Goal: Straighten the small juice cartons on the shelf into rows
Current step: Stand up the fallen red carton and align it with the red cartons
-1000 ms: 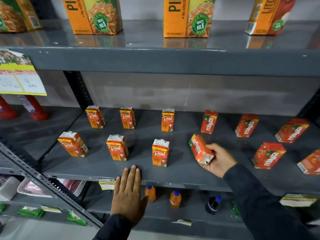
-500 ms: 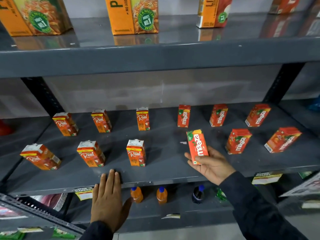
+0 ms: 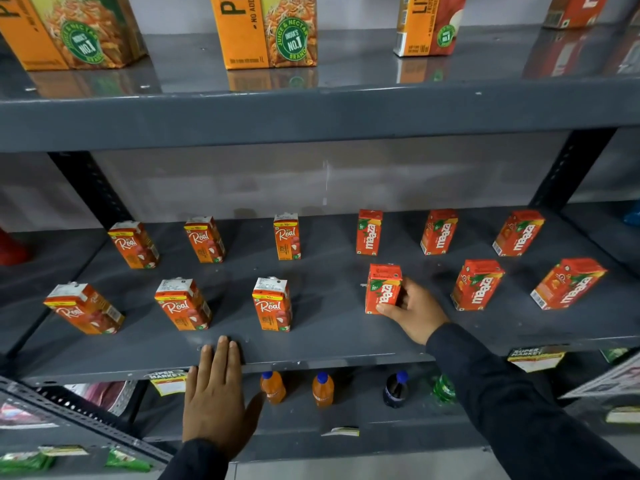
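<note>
Small orange-red juice cartons stand in two rows on the grey middle shelf (image 3: 329, 355). Several Real cartons fill the left half, such as the front one (image 3: 272, 304). Maaza cartons fill the right half, such as a back one (image 3: 369, 232). My right hand (image 3: 414, 311) is shut on a Maaza carton (image 3: 382, 289), which stands upright on the shelf in the front row. My left hand (image 3: 216, 400) rests flat and open on the shelf's front edge, holding nothing. The far-right Maaza cartons (image 3: 568, 284) look turned at an angle.
Large juice cartons (image 3: 265, 29) stand on the upper shelf. Small drink bottles (image 3: 322, 389) stand on the lower shelf below the front edge. Price tags (image 3: 168, 381) hang from the shelf lip. A black upright post (image 3: 568, 168) stands at the back right.
My right hand has moved the Maaza carton from tilted in the air to upright on the shelf in the front row. My left hand stays on the shelf edge. The camera panned right.
</note>
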The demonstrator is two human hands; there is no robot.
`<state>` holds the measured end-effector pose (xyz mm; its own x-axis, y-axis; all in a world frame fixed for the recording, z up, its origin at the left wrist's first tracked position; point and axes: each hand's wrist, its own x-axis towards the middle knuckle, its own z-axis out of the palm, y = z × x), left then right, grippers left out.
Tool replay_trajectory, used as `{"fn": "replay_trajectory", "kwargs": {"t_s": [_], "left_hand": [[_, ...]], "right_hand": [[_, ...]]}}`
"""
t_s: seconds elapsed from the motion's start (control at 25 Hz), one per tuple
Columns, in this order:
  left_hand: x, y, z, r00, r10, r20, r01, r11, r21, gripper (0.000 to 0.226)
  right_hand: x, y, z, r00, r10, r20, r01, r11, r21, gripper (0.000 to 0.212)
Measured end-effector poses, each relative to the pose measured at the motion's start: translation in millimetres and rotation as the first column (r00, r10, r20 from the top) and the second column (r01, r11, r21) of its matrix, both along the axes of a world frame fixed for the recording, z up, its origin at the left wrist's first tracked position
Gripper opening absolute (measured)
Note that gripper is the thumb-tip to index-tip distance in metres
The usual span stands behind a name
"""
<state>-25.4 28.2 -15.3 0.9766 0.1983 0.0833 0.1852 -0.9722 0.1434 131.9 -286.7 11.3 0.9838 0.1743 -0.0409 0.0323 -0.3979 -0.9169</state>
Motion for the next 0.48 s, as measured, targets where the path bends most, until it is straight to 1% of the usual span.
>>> {"fn": "replay_trajectory", "kwargs": {"t_s": [0.08, 0.16, 0.2, 0.24, 0.28, 0.32, 0.36, 0.4, 0.44, 0.48], "left_hand": [[0, 1, 0, 1.000, 0.000, 0.009, 0.000, 1.000, -0.012, 0.097], [0, 2, -1, 1.000, 0.004, 0.008, -0.004, 1.000, -0.017, 0.097], [-1, 3, -2, 1.000, 0.012, 0.005, -0.012, 1.000, -0.017, 0.098], [-2, 5, -3, 1.000, 0.021, 0.001, -0.021, 1.000, -0.018, 0.099], [-2, 4, -4, 1.000, 0.013, -0.003, -0.013, 1.000, -0.014, 0.100], [-1, 3, -3, 1.000, 0.003, -0.006, -0.003, 1.000, -0.008, 0.101], [-1, 3, -3, 1.000, -0.004, -0.006, 0.004, 1.000, -0.004, 0.101], [0, 2, -2, 1.000, -0.010, -0.002, 0.010, 1.000, -0.006, 0.101], [0, 1, -2, 1.000, -0.014, 0.004, 0.014, 1.000, -0.010, 0.100], [-1, 1, -1, 1.000, -0.015, 0.004, 0.015, 1.000, -0.006, 0.100]], "right_hand": [[3, 1, -1, 1.000, -0.003, 0.001, 0.003, 1.000, -0.023, 0.038], [0, 2, 1, 0.999, 0.042, 0.000, -0.042, 0.999, -0.010, 0.045], [-2, 3, 4, 0.997, 0.074, 0.007, -0.074, 0.996, 0.045, 0.054], [-4, 4, 11, 0.997, 0.074, 0.037, -0.078, 0.988, 0.133, 0.064], [-4, 2, 19, 0.996, -0.011, 0.084, -0.010, 0.970, 0.243, 0.070], [1, 1, 31, 0.978, -0.141, 0.151, 0.082, 0.936, 0.343, 0.066], [10, 2, 48, 0.938, -0.258, 0.230, 0.151, 0.906, 0.396, 0.055], [25, 4, 67, 0.894, -0.322, 0.311, 0.199, 0.908, 0.369, 0.043], [44, 7, 86, 0.868, -0.304, 0.392, 0.215, 0.942, 0.257, 0.036], [63, 13, 103, 0.866, -0.200, 0.457, 0.206, 0.978, 0.038, 0.035]]}}
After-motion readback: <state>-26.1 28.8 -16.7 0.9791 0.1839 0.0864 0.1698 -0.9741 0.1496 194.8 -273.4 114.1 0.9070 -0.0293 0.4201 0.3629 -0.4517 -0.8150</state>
